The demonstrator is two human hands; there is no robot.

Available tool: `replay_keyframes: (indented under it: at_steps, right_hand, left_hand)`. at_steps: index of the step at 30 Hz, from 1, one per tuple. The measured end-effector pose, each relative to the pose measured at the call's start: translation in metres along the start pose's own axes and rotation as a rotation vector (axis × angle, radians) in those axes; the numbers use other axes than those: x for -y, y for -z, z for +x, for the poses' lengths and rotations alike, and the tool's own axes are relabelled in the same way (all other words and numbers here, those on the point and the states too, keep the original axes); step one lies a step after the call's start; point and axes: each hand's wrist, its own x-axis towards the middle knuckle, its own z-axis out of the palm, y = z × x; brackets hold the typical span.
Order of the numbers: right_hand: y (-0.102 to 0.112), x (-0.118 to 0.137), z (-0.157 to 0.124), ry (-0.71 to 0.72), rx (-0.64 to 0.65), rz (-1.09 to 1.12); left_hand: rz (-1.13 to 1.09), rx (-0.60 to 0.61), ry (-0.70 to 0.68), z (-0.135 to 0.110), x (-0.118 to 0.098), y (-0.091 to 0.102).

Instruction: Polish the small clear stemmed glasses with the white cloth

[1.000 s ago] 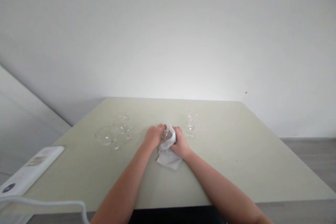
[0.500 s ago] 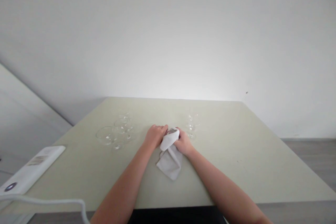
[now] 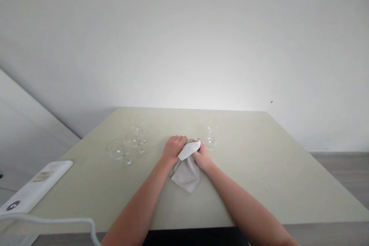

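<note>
I observe the left hand (image 3: 173, 148) and right hand (image 3: 203, 157) gripping the pale cloth (image 3: 187, 175) between them; whether it wraps anything, I cannot verify. A careless rightward swing could topple the clear stemmed glasses (image 3: 210, 140) beside the right hand.

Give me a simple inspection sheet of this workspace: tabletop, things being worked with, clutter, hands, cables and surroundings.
Surface: pale green-beige flat tabletop, with faint dark marks right of the right forearm.
Job's things: pale grey fabric cloth between the hands; anything inside it cannot be made out. Clear round-rimmed glasses to the left; clear glassware to the right, outlines faint.
Clutter: white, flat, box-like object at the left edge, with a dark round mark.
Hands: bare right hand grips the cloth; bare left hand is against its left side, fingertips hidden.
Cables: white cord at lower left; its ends are out of view.
Surroundings: plain whitish wall behind; grey floor at right.
</note>
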Motion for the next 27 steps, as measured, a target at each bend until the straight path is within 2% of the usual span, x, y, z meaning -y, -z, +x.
replay_keyframes:
  at_steps: [4,9,12,16,19,22,27]
  right_hand:
    - [0.004,0.001,-0.001,-0.030,0.027,-0.029]
    - [0.004,0.013,-0.006,0.134,0.167,-0.079]
    - [0.004,0.012,-0.007,0.176,0.187,-0.101]
    - [0.003,0.003,-0.007,0.149,0.146,-0.001]
    - [-0.001,-0.001,-0.007,0.042,0.112,0.139]
    - [-0.002,-0.002,-0.004,-0.029,0.083,0.178]
    - [0.002,0.000,0.000,-0.073,0.183,0.072]
  left_hand:
    - [0.017,0.032,-0.007,0.001,-0.002,0.001]
    - [-0.018,0.095,0.091,-0.001,0.008,0.004]
    - [-0.040,0.122,0.170,-0.003,0.010,0.005]
    - [-0.060,0.167,0.255,-0.002,0.009,0.002]
    - [-0.057,0.162,0.276,-0.001,0.011,0.000]
    - [-0.051,0.149,0.227,-0.001,0.013,-0.001]
    - [-0.090,0.153,-0.055,-0.002,0.014,-0.002]
